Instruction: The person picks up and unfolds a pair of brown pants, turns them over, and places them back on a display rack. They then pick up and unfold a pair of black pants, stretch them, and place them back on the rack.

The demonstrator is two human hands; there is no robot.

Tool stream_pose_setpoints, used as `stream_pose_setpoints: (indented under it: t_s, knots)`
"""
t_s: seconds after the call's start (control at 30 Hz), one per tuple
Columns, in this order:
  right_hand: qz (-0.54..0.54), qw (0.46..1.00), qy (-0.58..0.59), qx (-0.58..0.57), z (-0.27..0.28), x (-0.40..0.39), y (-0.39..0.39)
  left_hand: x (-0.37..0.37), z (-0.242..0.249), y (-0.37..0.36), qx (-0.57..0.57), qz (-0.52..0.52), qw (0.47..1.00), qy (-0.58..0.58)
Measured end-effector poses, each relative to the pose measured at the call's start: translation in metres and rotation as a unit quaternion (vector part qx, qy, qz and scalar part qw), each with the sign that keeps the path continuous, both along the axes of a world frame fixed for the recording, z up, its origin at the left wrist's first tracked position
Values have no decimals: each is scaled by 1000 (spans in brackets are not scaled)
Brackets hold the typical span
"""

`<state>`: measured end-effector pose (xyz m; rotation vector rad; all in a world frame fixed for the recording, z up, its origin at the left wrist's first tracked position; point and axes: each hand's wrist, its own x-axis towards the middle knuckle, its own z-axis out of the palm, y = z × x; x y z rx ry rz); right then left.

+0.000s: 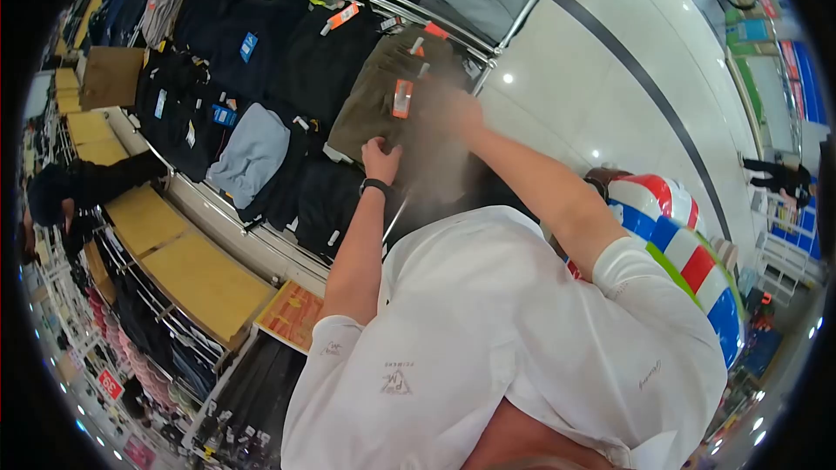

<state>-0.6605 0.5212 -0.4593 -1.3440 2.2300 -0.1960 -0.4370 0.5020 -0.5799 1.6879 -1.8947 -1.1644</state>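
Note:
An olive-brown folded garment (370, 100) with an orange-and-white tag (401, 98) lies on the rack among dark clothes. My left hand (380, 162), with a black band on the wrist, is at its near edge, fingers curled in on the fabric. My right hand (455, 111) is smeared by motion at the garment's right side, so its fingers cannot be made out. Blurred brown cloth (435, 157) hangs between my two hands, below the right one.
Black folded clothes (305, 61) and a light grey-blue garment (252, 146) lie to the left. A metal rail (496, 52) edges the rack. Striped red, white and blue shapes (679, 244) stand at right. One person (57, 196) bends at far left; another (781, 178) is at far right.

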Motion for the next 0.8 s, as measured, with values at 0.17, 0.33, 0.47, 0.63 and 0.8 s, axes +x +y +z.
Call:
stream_pose_setpoints:
  t_s: [0.17,0.33,0.47,0.63,0.8]
  knots:
    - [149,983,-65,-89,0,-5,1,-3,1,7,0,17,999,-39]
    - [339,916,-66,-202,-12,-30,-5,-3,-34,12,14,124,992,-19]
    - [228,960,-114,-116,-21,-60,-27,-1,0,9,40,199,979,28]
    - [233,967,-94,-44,-24,-75,-28,14,-16,23,93,424,901,18]
    - [219,972,-68,-50,-6,-77,-35,5,-7,7,209,478,825,219]
